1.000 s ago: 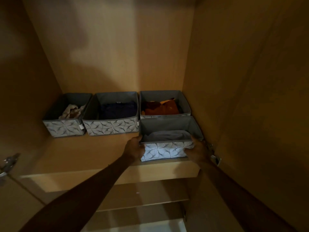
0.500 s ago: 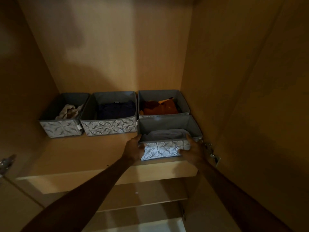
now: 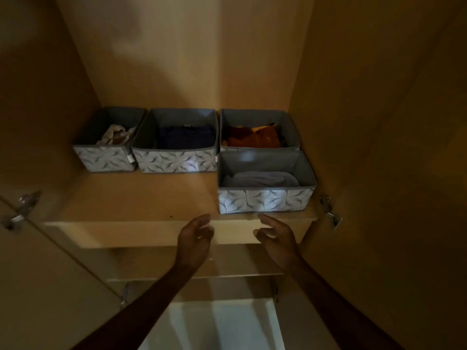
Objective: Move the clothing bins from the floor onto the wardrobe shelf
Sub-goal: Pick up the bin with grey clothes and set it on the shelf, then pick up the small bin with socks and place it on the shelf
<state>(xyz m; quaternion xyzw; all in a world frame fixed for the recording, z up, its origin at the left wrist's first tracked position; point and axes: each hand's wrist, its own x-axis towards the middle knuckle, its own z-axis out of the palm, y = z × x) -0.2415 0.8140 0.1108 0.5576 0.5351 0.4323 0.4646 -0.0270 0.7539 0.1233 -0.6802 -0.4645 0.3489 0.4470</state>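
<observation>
Several grey fabric bins with a leaf pattern stand on the wardrobe shelf (image 3: 141,198). The nearest bin (image 3: 265,200) holds a folded grey garment and sits at the front right, against the orange-clothes bin (image 3: 257,117) behind it. A bin with dark blue clothes (image 3: 174,162) and one with beige cloth (image 3: 106,160) stand in the back row to the left. My left hand (image 3: 194,238) and my right hand (image 3: 275,238) hover just below the shelf's front edge, fingers loosely spread, holding nothing and apart from the nearest bin.
The wardrobe's right side wall (image 3: 366,122) stands close to the front bin. Open doors with metal hinges (image 3: 331,210) flank the shelf on both sides. A lower shelf (image 3: 197,276) and a pale floor area (image 3: 217,324) show below.
Both hands let go of the front right bin and drew back below the shelf edge. The bin now stands by itself on the shelf.
</observation>
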